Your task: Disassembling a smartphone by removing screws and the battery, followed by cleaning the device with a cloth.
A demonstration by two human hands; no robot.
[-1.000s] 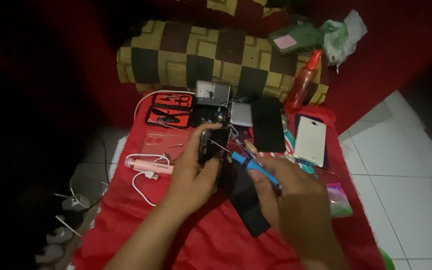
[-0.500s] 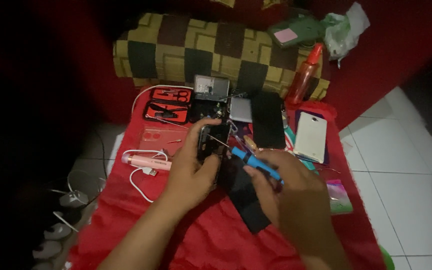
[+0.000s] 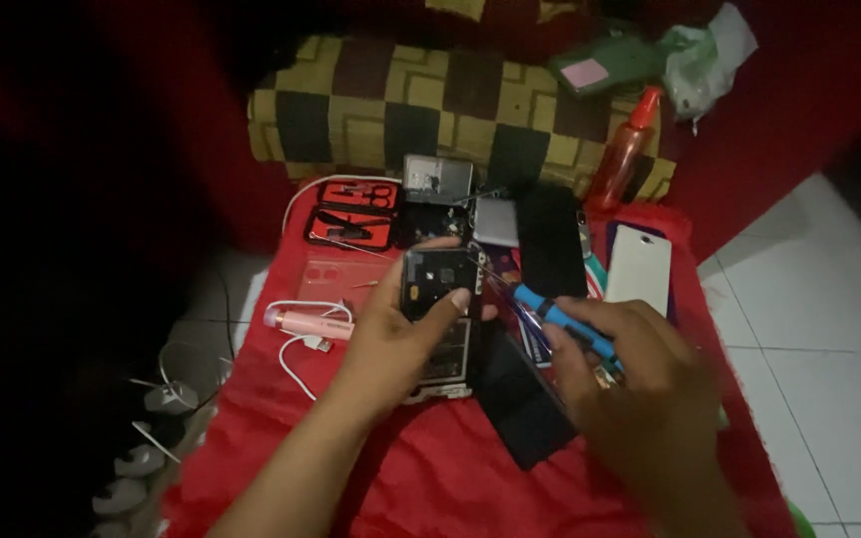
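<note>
Head view: left hand (image 3: 401,334) wrapped around opened phone (image 3: 437,304), back removed, resting mid red cloth (image 3: 430,478). Right hand (image 3: 640,384) closed on blue-handled screwdriver (image 3: 550,314), tip at phone's right edge. Black panel (image 3: 525,403) between hands. White phone (image 3: 640,267) near cloth's right edge.

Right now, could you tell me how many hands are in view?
2, both the person's own. The left hand holds an opened phone on the red cloth; the right hand grips a blue screwdriver beside it. None seem hidden.
</note>
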